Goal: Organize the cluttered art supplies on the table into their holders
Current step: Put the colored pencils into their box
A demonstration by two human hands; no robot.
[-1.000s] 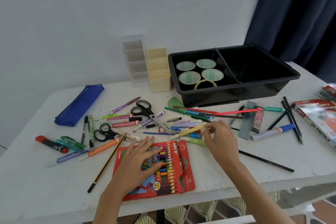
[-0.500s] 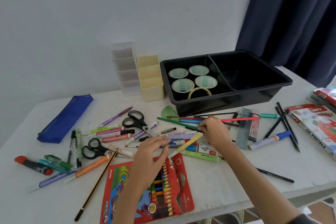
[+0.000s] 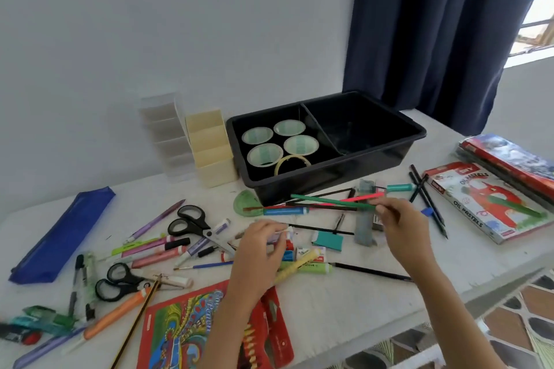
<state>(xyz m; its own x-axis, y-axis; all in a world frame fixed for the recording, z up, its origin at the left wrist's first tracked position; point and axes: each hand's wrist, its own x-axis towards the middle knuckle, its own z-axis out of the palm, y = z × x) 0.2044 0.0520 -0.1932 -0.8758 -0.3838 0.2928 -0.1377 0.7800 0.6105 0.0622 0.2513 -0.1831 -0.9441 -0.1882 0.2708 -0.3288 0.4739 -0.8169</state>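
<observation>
Over the cluttered white table (image 3: 344, 302), just before the black tray (image 3: 329, 177): right hand (image 3: 401, 219) pinching a green pencil (image 3: 326, 201) by one end; left hand (image 3: 260, 249) curled beside a yellow highlighter (image 3: 295, 268), hold impossible to tell.

We are seeing glossy black plastic on the tray (image 3: 329, 172) at the table's (image 3: 344, 308) far edge, matt cream plastic on the holder (image 3: 213, 156) beside it, blue cloth on the pencil case (image 3: 63, 237) near the left edge, and glossy printed card on the pastel box (image 3: 491, 204) at the right.
</observation>
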